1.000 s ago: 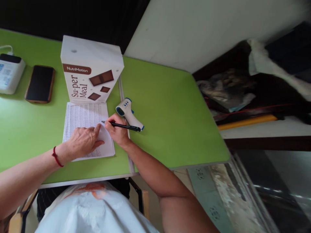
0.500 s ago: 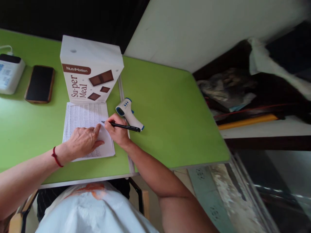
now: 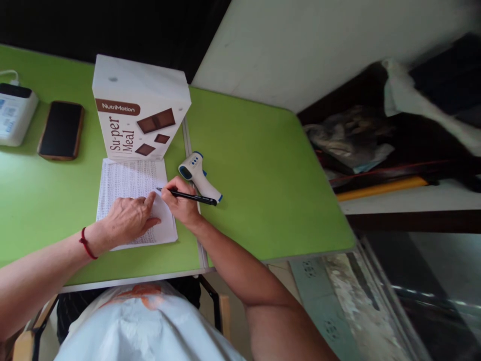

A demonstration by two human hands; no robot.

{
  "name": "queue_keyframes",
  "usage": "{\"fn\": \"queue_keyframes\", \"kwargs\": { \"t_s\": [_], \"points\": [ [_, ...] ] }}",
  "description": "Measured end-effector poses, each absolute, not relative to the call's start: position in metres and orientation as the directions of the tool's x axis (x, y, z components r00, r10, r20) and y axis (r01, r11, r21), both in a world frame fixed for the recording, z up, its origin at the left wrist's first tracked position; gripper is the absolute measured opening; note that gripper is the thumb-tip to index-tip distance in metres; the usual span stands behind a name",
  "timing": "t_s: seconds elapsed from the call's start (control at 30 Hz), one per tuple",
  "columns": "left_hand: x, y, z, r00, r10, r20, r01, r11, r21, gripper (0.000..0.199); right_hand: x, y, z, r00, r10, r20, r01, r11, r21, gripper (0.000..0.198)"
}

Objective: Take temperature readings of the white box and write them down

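Observation:
A sheet of paper (image 3: pixel 124 178) covered in rows of small writing lies on the green table, apparently on top of other sheets. My left hand (image 3: pixel 130 220) rests flat across it, fingers stretched to the right and thumb apart. In my right hand (image 3: pixel 182 203) is a black pen (image 3: pixel 195 197), its tip at the paper's right part near my left fingertips. Just beyond my right hand lies a white and blue infrared thermometer (image 3: pixel 199 175). Behind the paper stands a white NutriMotion box (image 3: pixel 143 110), touching or very near its far edge.
To the left lie a phone (image 3: pixel 62 130) and a white power bank (image 3: pixel 17 113) with a cable. The green table (image 3: pixel 263 175) extends right to a rounded corner. Beyond it is a shelf with cloths (image 3: pixel 349 135) and a yellow bar (image 3: pixel 383 188).

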State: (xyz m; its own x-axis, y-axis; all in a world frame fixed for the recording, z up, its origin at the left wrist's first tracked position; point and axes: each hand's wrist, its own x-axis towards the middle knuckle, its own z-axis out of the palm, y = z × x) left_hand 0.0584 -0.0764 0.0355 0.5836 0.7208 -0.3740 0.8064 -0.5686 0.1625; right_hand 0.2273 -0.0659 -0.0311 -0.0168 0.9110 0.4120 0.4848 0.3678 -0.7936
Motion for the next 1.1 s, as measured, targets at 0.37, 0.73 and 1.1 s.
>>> {"fn": "queue_keyframes", "kwargs": {
  "t_s": [0.37, 0.73, 1.1],
  "points": [
    [0.0581, -0.0772, 0.0339, 0.573, 0.726, -0.381, 0.813, -0.562, 0.151, 0.064, 0.2275, -0.0654, -0.0311, -0.024, 0.897, 0.442, 0.479, 0.398, -0.782, 0.017],
    [0.0577, -0.0769, 0.0337, 0.571, 0.729, -0.377, 0.816, -0.555, 0.162, 0.062, 0.2267, -0.0654, -0.0297, -0.016, 0.899, 0.438, 0.48, 0.391, -0.786, 0.017],
    [0.0584, -0.0763, 0.035, 0.584, 0.724, -0.368, 0.807, -0.568, 0.163, 0.06, 0.228, -0.0656, -0.0295, -0.015, 0.907, 0.421, 0.502, 0.371, -0.781, 0.018]
  ]
}}
